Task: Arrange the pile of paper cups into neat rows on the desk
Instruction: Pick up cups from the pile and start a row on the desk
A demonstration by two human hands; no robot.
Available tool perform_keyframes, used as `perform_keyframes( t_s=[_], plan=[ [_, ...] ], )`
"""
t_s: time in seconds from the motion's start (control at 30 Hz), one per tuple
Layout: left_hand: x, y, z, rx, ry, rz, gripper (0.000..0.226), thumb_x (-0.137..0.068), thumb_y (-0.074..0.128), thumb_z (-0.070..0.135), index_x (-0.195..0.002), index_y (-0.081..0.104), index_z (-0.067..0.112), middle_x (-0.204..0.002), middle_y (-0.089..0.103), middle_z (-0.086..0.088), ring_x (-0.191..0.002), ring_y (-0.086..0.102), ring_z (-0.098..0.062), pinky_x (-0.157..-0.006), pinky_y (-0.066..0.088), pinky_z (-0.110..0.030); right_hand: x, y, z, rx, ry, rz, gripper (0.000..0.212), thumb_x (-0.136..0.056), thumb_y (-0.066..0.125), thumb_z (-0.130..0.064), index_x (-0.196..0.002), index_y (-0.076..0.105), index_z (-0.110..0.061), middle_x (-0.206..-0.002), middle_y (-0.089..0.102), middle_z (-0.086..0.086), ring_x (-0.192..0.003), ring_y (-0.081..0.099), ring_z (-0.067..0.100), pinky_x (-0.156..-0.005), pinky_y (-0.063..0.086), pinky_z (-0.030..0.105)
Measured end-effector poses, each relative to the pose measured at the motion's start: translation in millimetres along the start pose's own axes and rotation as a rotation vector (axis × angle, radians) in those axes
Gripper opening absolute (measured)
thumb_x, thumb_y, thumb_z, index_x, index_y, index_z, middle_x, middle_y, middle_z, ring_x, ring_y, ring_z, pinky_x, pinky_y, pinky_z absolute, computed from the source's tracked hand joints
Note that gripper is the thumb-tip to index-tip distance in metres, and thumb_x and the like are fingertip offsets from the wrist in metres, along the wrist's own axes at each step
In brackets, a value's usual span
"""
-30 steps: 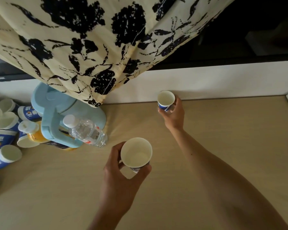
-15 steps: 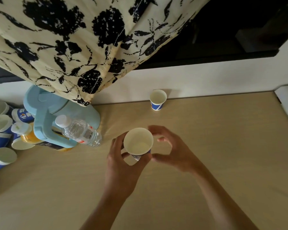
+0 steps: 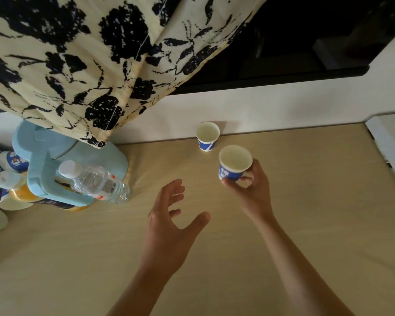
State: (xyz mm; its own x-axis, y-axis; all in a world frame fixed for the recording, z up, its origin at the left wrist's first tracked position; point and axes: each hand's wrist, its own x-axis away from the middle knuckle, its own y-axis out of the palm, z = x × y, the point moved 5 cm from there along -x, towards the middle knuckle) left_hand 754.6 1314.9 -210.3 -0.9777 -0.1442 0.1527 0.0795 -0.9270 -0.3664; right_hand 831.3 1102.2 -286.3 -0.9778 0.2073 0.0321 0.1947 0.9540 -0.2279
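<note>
One blue-and-white paper cup (image 3: 207, 136) stands upright at the back of the wooden desk (image 3: 306, 213), close to the white wall. My right hand (image 3: 249, 190) holds a second paper cup (image 3: 234, 164) by its lower part, mouth up, just right of and nearer than the standing one. My left hand (image 3: 169, 224) hovers over the middle of the desk with fingers spread and nothing in it. A pile of cups (image 3: 0, 176) lies at the far left edge, partly hidden behind a light blue object.
A light blue plastic object (image 3: 48, 174) sits at the left with a clear water bottle (image 3: 96, 182) lying against it. A floral curtain (image 3: 89, 65) hangs over the back left. A white surface (image 3: 390, 142) borders the desk's right end.
The second cup passed from my left hand to my right hand, which carried it back and right toward the standing cup. My left hand let go and opened.
</note>
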Motion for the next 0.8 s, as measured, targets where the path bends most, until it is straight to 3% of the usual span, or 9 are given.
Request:
perform_keyframes(
  t_s=[0.17,0.23,0.4,0.63,0.8],
  plan=[
    [4,1,-13,-0.002,-0.043,0.004,0.069,-0.072,0.089,0.025,-0.131,0.055,0.035,-0.121,0.065,0.022,-0.117,0.059,0.002,-0.093,0.053,-0.027,-59,1,37,0.103,0.032,0.134,0.049,-0.073,0.085,-0.014,-0.113,0.058,-0.018,-0.102,0.068,-0.009,-0.091,0.065,0.010,-0.075,0.050,0.019],
    [6,2,-17,0.000,-0.056,0.009,0.068,-0.072,0.089,0.024,-0.130,0.056,0.035,-0.121,0.066,0.022,-0.117,0.059,0.002,-0.093,0.053,-0.028,-77,5,47,0.164,0.040,0.152,0.048,-0.072,0.085,-0.014,-0.112,0.058,-0.015,-0.099,0.067,-0.009,-0.088,0.062,0.009,-0.073,0.046,0.021],
    [9,-1,-23,0.000,-0.065,0.017,0.065,-0.072,0.088,0.024,-0.128,0.057,0.034,-0.120,0.065,0.025,-0.119,0.059,0.000,-0.092,0.052,-0.026,-108,13,67,0.227,0.025,0.161,0.054,-0.070,0.087,-0.016,-0.116,0.058,-0.010,-0.094,0.065,-0.007,-0.088,0.065,0.018,-0.078,0.053,0.033],
    [5,-8,-27,-0.003,-0.067,0.035,0.062,-0.073,0.089,0.021,-0.125,0.058,0.034,-0.119,0.064,0.026,-0.119,0.059,0.000,-0.091,0.053,-0.026,-124,26,68,0.217,-0.009,0.167,0.060,-0.071,0.088,-0.019,-0.123,0.059,-0.013,-0.104,0.066,-0.009,-0.092,0.061,0.007,-0.082,0.047,0.021],
    [10,-11,-27,0.009,-0.061,0.040,0.061,-0.070,0.086,0.034,-0.124,0.058,0.036,-0.123,0.063,0.025,-0.121,0.058,-0.002,-0.092,0.052,-0.026,-127,31,68,0.234,-0.013,0.177,0.063,-0.071,0.089,-0.018,-0.126,0.059,-0.012,-0.106,0.064,-0.010,-0.093,0.058,0.005,-0.082,0.043,0.017]
  ],
)
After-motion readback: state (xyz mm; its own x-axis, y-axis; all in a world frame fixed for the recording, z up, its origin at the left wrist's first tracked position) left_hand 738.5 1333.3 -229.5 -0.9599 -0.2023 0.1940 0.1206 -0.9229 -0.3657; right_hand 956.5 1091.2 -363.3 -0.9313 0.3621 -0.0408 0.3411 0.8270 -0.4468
